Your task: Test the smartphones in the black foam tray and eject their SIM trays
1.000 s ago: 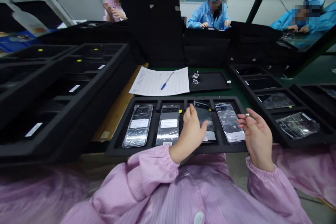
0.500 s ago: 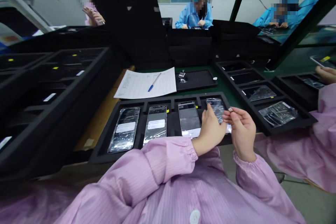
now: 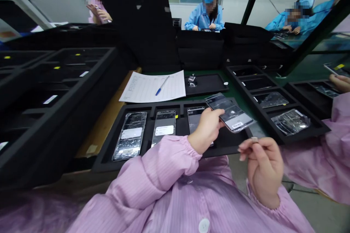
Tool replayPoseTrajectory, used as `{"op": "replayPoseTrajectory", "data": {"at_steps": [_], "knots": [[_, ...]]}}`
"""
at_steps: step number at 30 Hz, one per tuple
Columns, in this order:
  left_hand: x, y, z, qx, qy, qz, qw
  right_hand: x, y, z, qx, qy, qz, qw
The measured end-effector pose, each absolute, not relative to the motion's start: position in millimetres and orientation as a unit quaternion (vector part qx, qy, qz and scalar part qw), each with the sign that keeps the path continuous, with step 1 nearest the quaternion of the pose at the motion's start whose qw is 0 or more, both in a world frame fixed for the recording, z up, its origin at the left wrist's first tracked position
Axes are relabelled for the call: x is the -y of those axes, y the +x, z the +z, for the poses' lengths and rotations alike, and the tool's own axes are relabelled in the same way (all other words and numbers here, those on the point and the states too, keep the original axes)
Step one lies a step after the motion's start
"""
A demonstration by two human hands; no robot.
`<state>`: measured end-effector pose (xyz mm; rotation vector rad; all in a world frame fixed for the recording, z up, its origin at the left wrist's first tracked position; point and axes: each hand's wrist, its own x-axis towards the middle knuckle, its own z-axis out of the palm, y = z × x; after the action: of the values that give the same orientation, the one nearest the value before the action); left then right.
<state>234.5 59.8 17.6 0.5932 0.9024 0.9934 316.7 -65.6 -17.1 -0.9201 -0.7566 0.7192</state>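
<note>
My left hand (image 3: 205,126) is closed on the edge of a smartphone (image 3: 231,114), which is tilted above the right end of a black foam tray (image 3: 224,145). The screen is lit and faces up, with a white panel at its lower end. Between the fingertips of my right hand (image 3: 264,169) is a small, pale, flat piece (image 3: 255,139), too small to identify, just off the phone's lower end. Three more phones lie in the tray: a film-wrapped phone (image 3: 132,125), a middle phone (image 3: 164,125), and another phone (image 3: 194,118) partly hidden by my left hand.
Behind the tray are a paper sheet (image 3: 144,87) with a pen (image 3: 162,85) and a shallow black tray (image 3: 212,83). Foam trays of phones stand left (image 3: 104,69) and right (image 3: 318,128). A co-worker's hand (image 3: 340,82) holds a phone at far right.
My left hand has lifted the rightmost phone out of its tray slot and tilted it. My right hand has moved right and nearer to me, still pinching the small piece.
</note>
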Motion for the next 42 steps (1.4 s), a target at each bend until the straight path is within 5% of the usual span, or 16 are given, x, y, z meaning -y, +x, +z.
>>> {"op": "replayPoseTrajectory", "data": {"at_steps": [8,18,24,35,42], "knots": [[-49,208,46,-0.367,0.223,0.514,0.742,49,302,-4,0.290,-0.379,0.501,0.722],[-41,198,48,-0.323,0.289,0.553,0.711,49,296,-4,0.295,-0.383,0.501,0.718],[-40,196,47,-0.321,0.299,0.547,0.712,47,298,-18,0.334,-0.455,0.404,0.720],[-24,190,47,-0.264,0.440,0.642,0.570,39,298,-14,0.356,-0.524,0.399,0.664],[-39,185,50,-0.279,0.336,0.623,0.649,46,295,-6,0.350,-0.489,0.446,0.662]]}}
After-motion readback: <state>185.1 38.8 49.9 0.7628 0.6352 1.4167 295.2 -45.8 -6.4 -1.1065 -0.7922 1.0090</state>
